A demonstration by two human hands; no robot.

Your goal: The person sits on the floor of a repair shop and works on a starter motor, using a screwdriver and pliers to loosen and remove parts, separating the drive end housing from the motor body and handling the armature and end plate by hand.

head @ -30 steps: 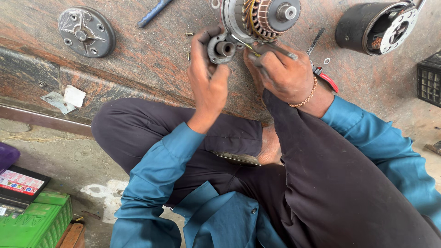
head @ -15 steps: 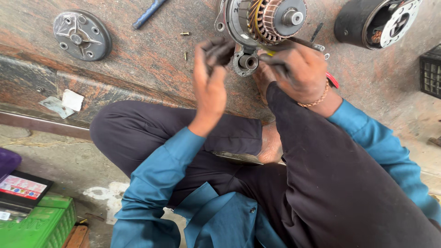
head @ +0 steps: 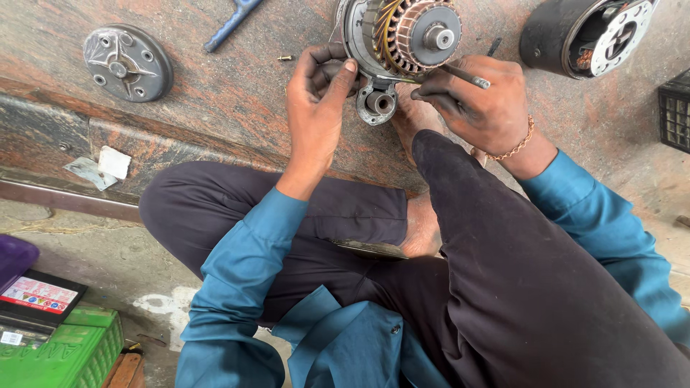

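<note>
A round motor assembly [head: 402, 36] with copper windings and a steel hub lies on the reddish stone slab [head: 215, 93] at top centre. My left hand [head: 316, 108] grips its left rim, thumb up against the housing. My right hand [head: 481, 100] is closed around a thin dark tool [head: 463, 75] whose tip touches the assembly's lower right edge. A small metal lug with a round hole [head: 379, 102] sticks out under the assembly between my hands. My knee and bare foot lie just below.
A grey round end cover [head: 127, 62] lies at upper left, a blue tool handle [head: 230, 23] above it, a small brass screw [head: 285, 57] nearby. A black motor housing [head: 586, 36] sits top right, a black crate [head: 675, 108] at the right edge, a green box [head: 65, 352] bottom left.
The view has shifted so the assembly sits lower and nearer. My left hand moved from the small lug up onto the assembly's left rim. My right hand stays with the tool.
</note>
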